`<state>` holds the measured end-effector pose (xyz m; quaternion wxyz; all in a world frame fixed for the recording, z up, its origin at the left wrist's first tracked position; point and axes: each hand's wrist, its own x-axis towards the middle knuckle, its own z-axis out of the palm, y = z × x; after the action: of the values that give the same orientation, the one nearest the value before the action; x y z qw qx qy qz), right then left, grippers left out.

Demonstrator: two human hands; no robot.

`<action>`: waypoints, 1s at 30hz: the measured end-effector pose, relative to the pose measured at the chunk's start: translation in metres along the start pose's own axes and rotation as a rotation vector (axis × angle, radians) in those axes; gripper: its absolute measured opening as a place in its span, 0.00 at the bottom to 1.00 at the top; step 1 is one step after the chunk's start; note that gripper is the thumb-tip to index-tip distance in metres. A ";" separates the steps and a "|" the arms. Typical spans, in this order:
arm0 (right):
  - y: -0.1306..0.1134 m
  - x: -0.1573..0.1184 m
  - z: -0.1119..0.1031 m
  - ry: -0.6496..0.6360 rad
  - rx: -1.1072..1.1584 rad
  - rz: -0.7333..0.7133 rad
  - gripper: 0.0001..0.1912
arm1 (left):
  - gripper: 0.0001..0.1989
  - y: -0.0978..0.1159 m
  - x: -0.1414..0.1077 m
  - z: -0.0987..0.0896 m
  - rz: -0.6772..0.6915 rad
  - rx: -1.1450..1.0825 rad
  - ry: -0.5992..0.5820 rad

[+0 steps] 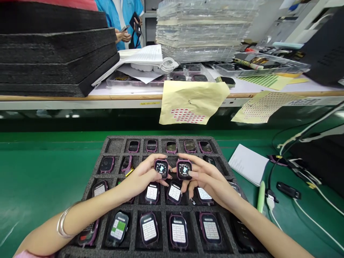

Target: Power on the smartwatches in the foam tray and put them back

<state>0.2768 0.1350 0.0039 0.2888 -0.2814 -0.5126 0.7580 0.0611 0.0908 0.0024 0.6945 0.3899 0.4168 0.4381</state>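
Note:
My left hand (146, 172) grips a purple-cased smartwatch (161, 168) by its sides, its screen lit with a round dial. Beside it, my right hand (205, 173) holds a second purple smartwatch (184, 170) showing a similar dial. The two watches are level and slightly apart. Both hands are above a dark foam tray (131, 218) divided into compartments. Several watches lie in it, some with white grid screens, like the watch (178, 231) in the front row, others with dark screens, like the watch (189, 146) at the back. My forearms hide part of the tray.
A white notepad (248, 164), a green pen (261, 197) and cables (317, 215) lie right of the tray on the green mat (40, 179). Above, a shelf carries black foam trays (53, 61) and stacked clear plastic trays (201, 32). Another person (123, 21) stands behind.

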 end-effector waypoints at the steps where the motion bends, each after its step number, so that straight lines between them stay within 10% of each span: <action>1: 0.000 0.000 -0.001 0.003 -0.020 -0.012 0.26 | 0.22 0.000 0.000 0.000 0.003 -0.008 0.000; 30: 0.003 -0.002 0.001 0.056 -0.168 -0.116 0.14 | 0.16 -0.006 0.001 -0.001 0.141 0.066 -0.056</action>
<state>0.2768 0.1316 0.0018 0.3220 -0.2955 -0.5817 0.6861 0.0617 0.0905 -0.0035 0.6601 0.4530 0.3829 0.4610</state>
